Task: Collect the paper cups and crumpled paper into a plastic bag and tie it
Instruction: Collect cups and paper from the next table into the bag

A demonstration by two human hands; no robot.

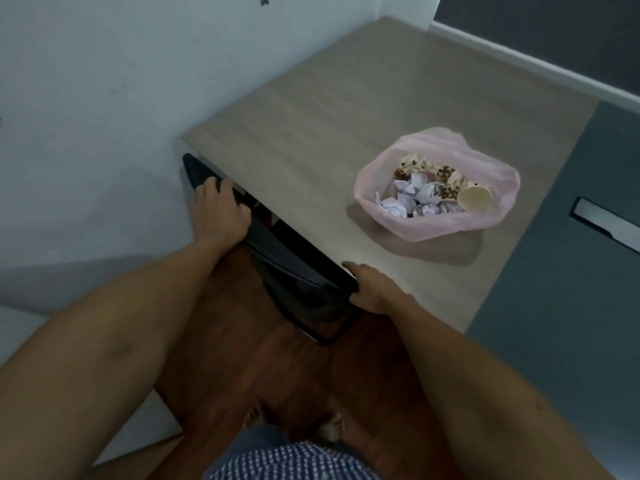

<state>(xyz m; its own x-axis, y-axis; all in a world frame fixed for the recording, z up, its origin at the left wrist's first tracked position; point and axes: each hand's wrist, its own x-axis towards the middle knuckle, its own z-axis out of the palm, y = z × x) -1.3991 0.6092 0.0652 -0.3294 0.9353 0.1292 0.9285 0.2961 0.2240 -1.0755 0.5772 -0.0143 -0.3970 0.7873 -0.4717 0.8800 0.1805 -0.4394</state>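
Head view, the only one we have: both hands are on a black chair (277, 251) tucked under the near edge of the table (311, 126), not on the task's things. Our left hand (221, 209) curls over the chair's top rail at its far-left end; our right hand (367, 289) grips the same rail at its near-right end, thumb lying up on the table edge. The hands are well apart, each clamped on the chair. The pink plastic bag (498, 174) sits on the table ahead and to the right, mouth open and facing up, untied. Inside we see crumpled paper (408, 199) toward its left and paper cups (474, 199) toward its right, one pale cup lying on its side with its rim toward us. We see no loose cups or paper on the table, so collecting looks done and tying is left. The bag is slightly wider left-to-right than deep. The right hand is clearly nearer: the bag lies up and just right of it, well apart from the left. We judge the next reach starts with the right, forward across the table edge.
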